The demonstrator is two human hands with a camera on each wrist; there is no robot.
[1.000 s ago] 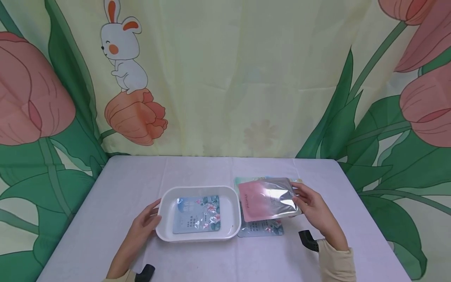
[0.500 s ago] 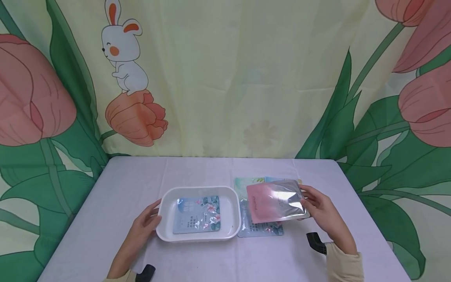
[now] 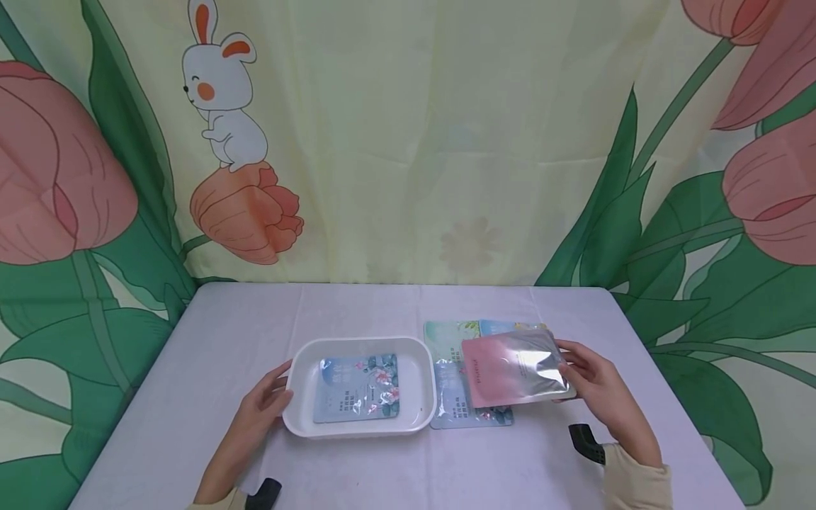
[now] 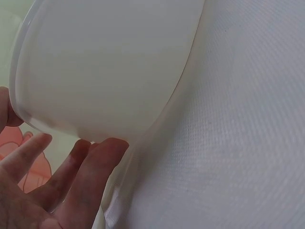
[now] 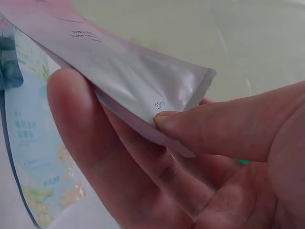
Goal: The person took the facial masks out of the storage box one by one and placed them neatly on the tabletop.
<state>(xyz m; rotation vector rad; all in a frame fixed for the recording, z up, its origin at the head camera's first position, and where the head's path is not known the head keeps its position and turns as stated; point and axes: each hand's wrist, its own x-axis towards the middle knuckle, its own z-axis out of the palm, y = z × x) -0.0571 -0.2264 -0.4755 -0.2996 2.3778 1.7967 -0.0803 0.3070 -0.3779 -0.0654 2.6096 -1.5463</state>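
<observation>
My right hand [image 3: 602, 386] pinches a pink-and-silver foil face mask sachet [image 3: 510, 365] at its silver end. The thumb lies on top and the fingers beneath, close by a printed "23ml" in the right wrist view. This sachet overlaps several flat sachets on the table: a green one [image 3: 449, 338], a light blue one [image 3: 494, 326] and a blue floral one [image 3: 452, 407]. At the left end of a white tray [image 3: 422, 418], my left hand [image 3: 255, 411] touches the outer wall with spread fingertips. One blue floral sachet [image 3: 357, 388] lies flat inside the tray.
A white cloth covers the table [image 3: 357, 474]. Behind its far edge hangs a curtain [image 3: 395, 142] printed with tulips and a rabbit. The tray's right side stands close against the laid-out sachets.
My right hand has moved right and slightly toward me with the pink-and-silver sachet, uncovering more of the sachets below. The left hand and tray have stayed in place.
</observation>
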